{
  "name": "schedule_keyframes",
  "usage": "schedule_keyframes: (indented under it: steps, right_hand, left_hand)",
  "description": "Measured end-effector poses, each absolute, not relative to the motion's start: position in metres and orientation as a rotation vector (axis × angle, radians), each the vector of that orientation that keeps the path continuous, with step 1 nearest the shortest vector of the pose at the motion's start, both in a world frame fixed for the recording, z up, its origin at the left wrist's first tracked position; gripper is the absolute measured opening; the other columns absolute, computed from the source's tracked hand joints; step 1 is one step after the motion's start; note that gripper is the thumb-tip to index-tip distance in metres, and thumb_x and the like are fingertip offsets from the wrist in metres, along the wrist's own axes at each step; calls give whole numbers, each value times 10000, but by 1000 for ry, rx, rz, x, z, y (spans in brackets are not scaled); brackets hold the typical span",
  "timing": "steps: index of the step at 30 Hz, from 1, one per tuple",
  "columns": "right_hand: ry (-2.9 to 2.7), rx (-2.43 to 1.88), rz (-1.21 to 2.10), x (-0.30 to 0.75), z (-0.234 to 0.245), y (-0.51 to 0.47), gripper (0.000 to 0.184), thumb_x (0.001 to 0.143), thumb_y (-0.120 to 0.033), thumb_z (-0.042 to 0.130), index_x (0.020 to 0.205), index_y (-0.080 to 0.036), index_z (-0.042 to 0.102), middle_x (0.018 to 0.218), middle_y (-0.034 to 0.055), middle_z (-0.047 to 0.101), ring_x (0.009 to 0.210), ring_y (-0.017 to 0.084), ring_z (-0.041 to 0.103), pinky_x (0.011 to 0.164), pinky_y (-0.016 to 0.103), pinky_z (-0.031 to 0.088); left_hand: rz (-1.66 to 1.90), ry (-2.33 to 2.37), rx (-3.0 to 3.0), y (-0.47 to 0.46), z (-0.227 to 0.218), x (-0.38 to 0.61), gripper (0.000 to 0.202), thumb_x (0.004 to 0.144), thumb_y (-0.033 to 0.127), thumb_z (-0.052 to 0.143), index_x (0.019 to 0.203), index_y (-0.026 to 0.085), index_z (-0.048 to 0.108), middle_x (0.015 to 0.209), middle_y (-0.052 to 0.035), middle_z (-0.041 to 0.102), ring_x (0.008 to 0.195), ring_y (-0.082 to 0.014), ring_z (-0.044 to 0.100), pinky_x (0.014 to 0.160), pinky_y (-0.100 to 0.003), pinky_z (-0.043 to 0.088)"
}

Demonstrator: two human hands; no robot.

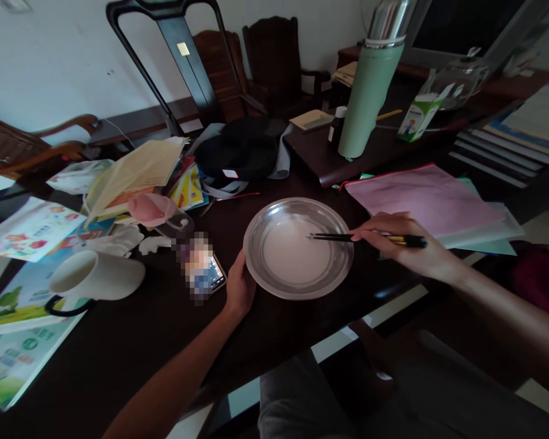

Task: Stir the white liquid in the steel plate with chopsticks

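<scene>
A shiny metal bowl (299, 291) stands on the dark table, with a smooth whitish mixture (297, 250) covering its bottom. Against the bowl's left rim, my left hand (240, 285) grips the side, its fingers partly hidden by the bowl. From the right, my right hand (393, 241) is closed around a pair of dark chopsticks (332, 237) with gold-patterned ends. Their tips reach over the middle of the bowl, at or just above the whitish mixture; I cannot tell whether they touch it.
Left of the bowl are a phone (210, 274), a white mug (98, 275) and a pink-topped bottle (153, 210). A black bag (238, 149) lies behind. A tall green thermos (370, 97) and a pink zip pouch (425, 198) are at the right. Books and papers surround them.
</scene>
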State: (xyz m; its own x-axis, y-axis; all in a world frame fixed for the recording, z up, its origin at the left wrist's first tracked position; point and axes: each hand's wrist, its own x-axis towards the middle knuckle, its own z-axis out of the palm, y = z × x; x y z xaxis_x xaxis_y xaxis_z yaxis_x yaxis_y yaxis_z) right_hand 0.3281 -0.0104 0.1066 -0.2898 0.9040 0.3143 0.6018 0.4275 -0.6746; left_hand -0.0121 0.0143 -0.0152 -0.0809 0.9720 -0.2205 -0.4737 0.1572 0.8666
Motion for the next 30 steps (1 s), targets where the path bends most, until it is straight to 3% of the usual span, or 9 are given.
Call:
schedule_keyframes:
  steps: [3, 8, 16, 24, 30]
  right_hand:
    - [-2064, -1338, 658, 342, 123, -25, 274, 1068, -478, 628, 978, -345, 850, 939, 9, 866, 835, 239, 805, 751, 406, 574]
    - [-2140, -1220, 806, 325, 108, -35, 254, 1088, -447, 620, 1037, -344, 847, 1022, 4, 875, 929, 221, 812, 852, 415, 555]
    - [-2130, -1138, 582, 292, 65, -7, 239, 1095, -386, 601, 1163, -333, 824, 1183, 25, 871, 1027, 224, 801, 912, 458, 495]
    - [-2037, -1284, 479, 330, 109, -24, 173, 1060, -386, 666, 1064, -356, 837, 991, -4, 879, 847, 234, 807, 817, 446, 518]
    - [-2138, -1279, 782, 332, 123, -40, 260, 1082, -475, 625, 1034, -364, 855, 1026, -8, 882, 914, 223, 818, 831, 409, 559]
  left_hand:
    - [1355, 1026, 663, 13, -14, -10, 475, 823, 615, 836, 1068, 209, 855, 1221, -73, 857, 1282, -356, 738, 1182, -501, 530]
    - [1385, 1071, 684, 9, -14, -10, 416, 849, 574, 814, 1095, 241, 854, 1250, -47, 847, 1316, -329, 716, 1189, -470, 528]
    - [1399, 1057, 701, 6, -13, -9, 413, 874, 540, 790, 1170, 257, 845, 1302, -46, 828, 1325, -322, 711, 1184, -466, 537]
    - [1393, 1048, 719, 8, -12, -10, 389, 860, 523, 791, 1119, 238, 852, 1275, -64, 834, 1350, -337, 696, 1210, -484, 515]
    - [1400, 1053, 716, 8, -13, -9, 396, 863, 530, 778, 1106, 225, 850, 1259, -67, 840, 1338, -342, 702, 1203, -495, 519]
